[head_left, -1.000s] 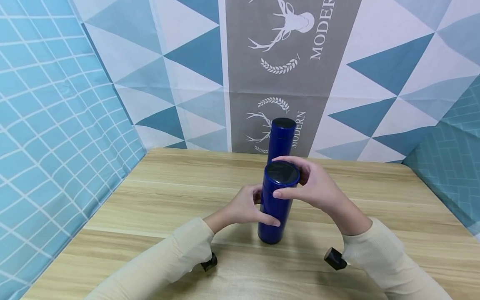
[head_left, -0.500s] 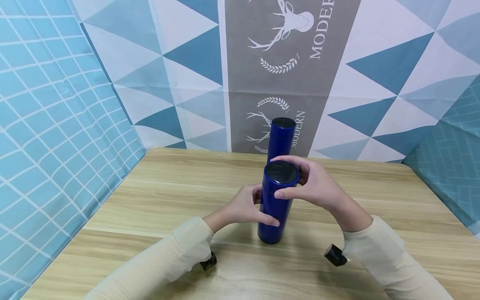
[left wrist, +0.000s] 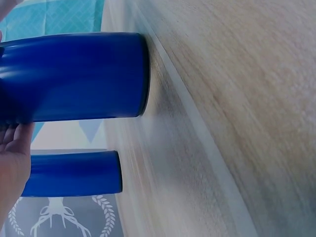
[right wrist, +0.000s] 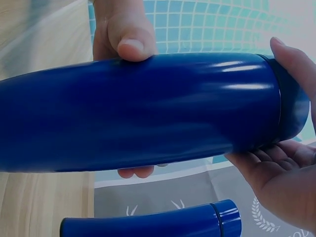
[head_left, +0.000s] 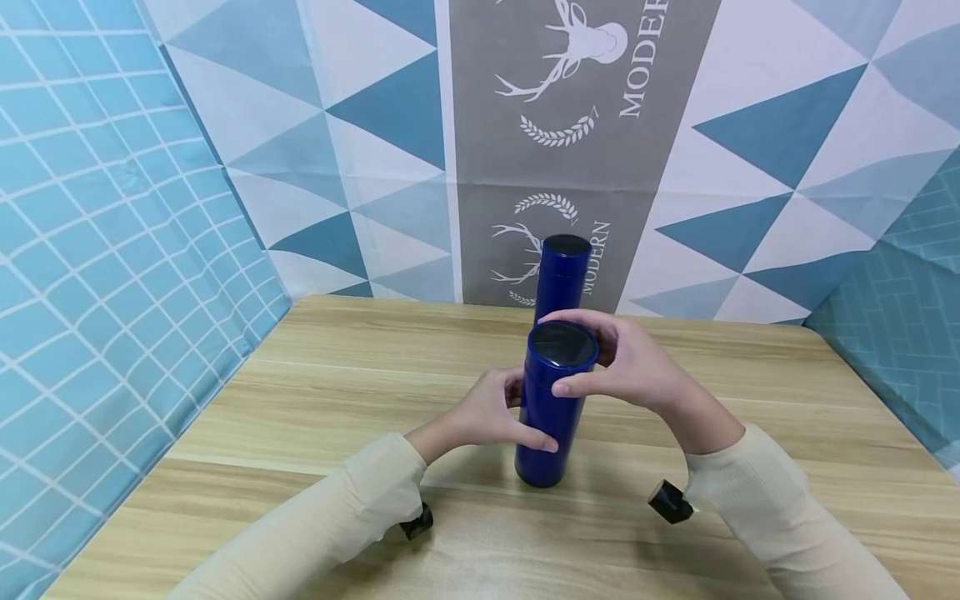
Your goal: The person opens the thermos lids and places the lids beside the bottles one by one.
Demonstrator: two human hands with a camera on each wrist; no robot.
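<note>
A blue thermos flask point(head_left: 542, 467) with a dark, glossy top stands upright between my hands over the wooden table. My left hand point(head_left: 486, 414) grips its body from the left, the thumb across the near side and the fingers behind. Higher up, my right hand point(head_left: 633, 367) holds the lid point(right wrist: 294, 108) from the right, its thumb on the near side. A thin seam between lid and body shows in the right wrist view. Whether the base touches the table is hard to tell. Just behind stands a second, slimmer blue thermos point(head_left: 558, 283), which neither hand touches.
The wooden table point(head_left: 337, 417) reaches back to a wall covering point(head_left: 390, 150) with triangles and a grey deer-print band. A blue tiled-pattern sheet point(head_left: 112, 233) borders the left side. Dark camera blocks point(head_left: 670, 502) hang under both wrists.
My right thumb has slid slightly rightward around the lid, and the right wrist has risen a little. The left hand and both flasks look unmoved.
</note>
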